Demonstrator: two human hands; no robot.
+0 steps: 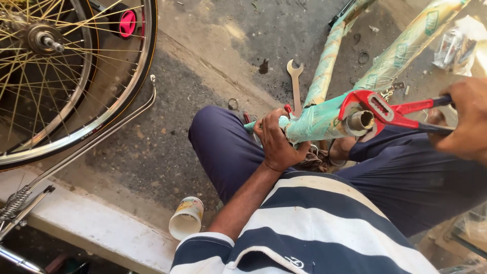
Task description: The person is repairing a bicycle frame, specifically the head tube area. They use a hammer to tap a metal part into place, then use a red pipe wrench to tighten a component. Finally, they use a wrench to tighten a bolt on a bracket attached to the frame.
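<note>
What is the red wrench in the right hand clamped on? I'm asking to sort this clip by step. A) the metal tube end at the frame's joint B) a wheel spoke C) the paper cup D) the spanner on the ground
A: the red wrench, held by the right hand, has its jaws around the metal tube end of the wrapped frame.

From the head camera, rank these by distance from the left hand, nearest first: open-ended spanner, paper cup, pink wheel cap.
1. Open-ended spanner: on the ground just above the left hand, beside the wrapped bicycle frame it grips.
2. Paper cup: lying on the ground, lower left of the hand.
3. Pink wheel cap: top left, by the wheel rim.
</note>
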